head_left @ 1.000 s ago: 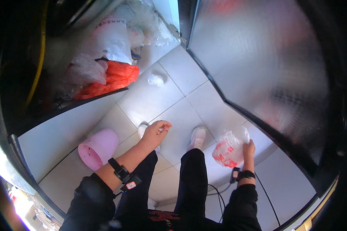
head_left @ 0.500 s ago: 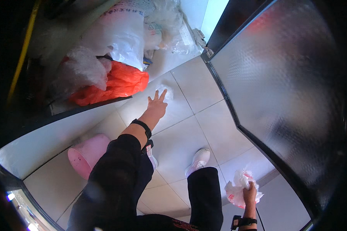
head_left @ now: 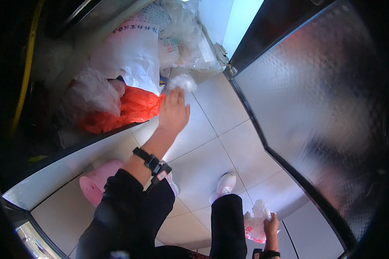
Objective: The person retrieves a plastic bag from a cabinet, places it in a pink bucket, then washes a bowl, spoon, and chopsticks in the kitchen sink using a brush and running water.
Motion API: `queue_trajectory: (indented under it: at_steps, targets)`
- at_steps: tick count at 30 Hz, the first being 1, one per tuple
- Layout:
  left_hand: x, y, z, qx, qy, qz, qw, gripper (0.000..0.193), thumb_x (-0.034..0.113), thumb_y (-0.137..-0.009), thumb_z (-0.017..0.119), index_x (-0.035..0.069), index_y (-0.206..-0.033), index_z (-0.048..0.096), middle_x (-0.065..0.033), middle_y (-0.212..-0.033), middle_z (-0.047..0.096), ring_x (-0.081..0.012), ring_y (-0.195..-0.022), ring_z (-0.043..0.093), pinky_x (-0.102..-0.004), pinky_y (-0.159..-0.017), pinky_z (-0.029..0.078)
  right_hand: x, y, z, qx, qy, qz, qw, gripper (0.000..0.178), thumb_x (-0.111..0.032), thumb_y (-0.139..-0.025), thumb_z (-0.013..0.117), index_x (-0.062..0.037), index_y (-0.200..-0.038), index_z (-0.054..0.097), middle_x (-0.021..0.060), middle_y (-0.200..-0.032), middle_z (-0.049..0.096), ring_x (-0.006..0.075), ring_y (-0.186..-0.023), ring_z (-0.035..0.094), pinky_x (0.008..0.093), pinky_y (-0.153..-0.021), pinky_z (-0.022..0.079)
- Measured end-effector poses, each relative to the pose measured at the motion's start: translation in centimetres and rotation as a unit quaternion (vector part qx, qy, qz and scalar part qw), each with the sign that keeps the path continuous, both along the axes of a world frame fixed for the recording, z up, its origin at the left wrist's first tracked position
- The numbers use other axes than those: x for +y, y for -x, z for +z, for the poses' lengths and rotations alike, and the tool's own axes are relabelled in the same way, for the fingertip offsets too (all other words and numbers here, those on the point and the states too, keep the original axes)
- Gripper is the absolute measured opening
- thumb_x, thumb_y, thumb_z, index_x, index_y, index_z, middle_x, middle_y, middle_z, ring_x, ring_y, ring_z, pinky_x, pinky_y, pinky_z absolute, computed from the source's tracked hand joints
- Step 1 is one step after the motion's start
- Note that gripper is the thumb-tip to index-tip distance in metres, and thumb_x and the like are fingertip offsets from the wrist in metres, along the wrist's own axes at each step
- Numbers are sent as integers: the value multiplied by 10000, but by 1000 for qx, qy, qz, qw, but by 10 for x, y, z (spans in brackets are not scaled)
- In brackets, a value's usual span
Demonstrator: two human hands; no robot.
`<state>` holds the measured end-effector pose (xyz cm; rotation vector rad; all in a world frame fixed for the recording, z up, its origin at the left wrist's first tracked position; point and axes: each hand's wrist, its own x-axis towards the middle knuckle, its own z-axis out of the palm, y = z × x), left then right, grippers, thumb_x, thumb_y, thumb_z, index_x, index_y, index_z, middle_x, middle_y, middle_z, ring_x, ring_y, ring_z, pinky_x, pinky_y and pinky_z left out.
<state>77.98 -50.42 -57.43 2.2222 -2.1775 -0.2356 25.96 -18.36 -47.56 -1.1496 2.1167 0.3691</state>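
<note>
My left hand [head_left: 173,111] reaches forward to the edge of the open cabinet, palm down, its fingers stretched out. Just beyond the fingertips is a crumpled clear plastic bag [head_left: 183,80]; the fingers seem to touch it, but their undersides are hidden. Left of this hand an orange-red plastic bag [head_left: 140,105] bulges over the cabinet's front edge, with a white printed plastic bag [head_left: 138,56] behind it. Low on the right, my right hand [head_left: 271,226] is closed round a crumpled white plastic bag with red print [head_left: 256,222].
More clear bags [head_left: 183,26] fill the back of the cabinet. A framed, textured door [head_left: 311,116] stands open on the right. A pink bin [head_left: 95,183] is on the tiled floor [head_left: 203,155] at the left. A yellow hose [head_left: 28,73] runs down the far left.
My left hand has moved forward toward the cabinet, its fingers now closer together, and the clear bag has shifted forward with it. My right hand, still holding its bag, has moved slightly left and down.
</note>
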Motion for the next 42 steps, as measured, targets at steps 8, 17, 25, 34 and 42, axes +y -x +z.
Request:
queue_trajectory:
  at_steps: [8,17,25,34,42]
  targets:
    - [-61,-10,-11,-81,-78,29,993,512,316,-857,587,66,-1301,534,-177,-1481,323,-353,-1332,329,-507,-1072,293,-55,17,46,4,217,-61,974,684,38,-713,526,-68,-1377,402,222,-1311,524,368,-1213,518,408,-1016,401]
    - [79,31,139,145,-50,-66,986,425,265,-817,650,129,-1216,601,-179,-1396,433,-360,-1256,439,-468,-1029,385,-156,-15,206,-190,277,55,940,328,-62,-887,549,20,-1203,583,168,-1221,597,271,-1188,526,373,-1027,371]
    - [203,89,357,513,-113,-21,851,828,434,-848,655,69,-1473,254,-201,-1478,312,-362,-1312,393,-448,-1062,359,-128,-60,217,-147,173,202,953,424,-166,-870,573,-45,-1274,528,196,-1177,602,297,-1056,600,409,-921,451]
    - [242,55,420,574,147,146,792,864,353,-765,790,-3,-1405,331,-170,-1388,443,-262,-1247,449,-391,-1004,396,-88,-286,267,-325,191,327,867,751,8,-775,465,-332,-1437,370,187,-931,560,406,-786,599,479,-692,501]
    - [217,-15,435,255,197,235,917,473,320,-782,762,20,-1070,537,-128,-992,616,-287,-803,622,-366,-728,509,-57,-257,315,-357,193,252,878,727,6,-742,479,-264,-1414,413,207,-1080,580,408,-981,572,459,-853,477]
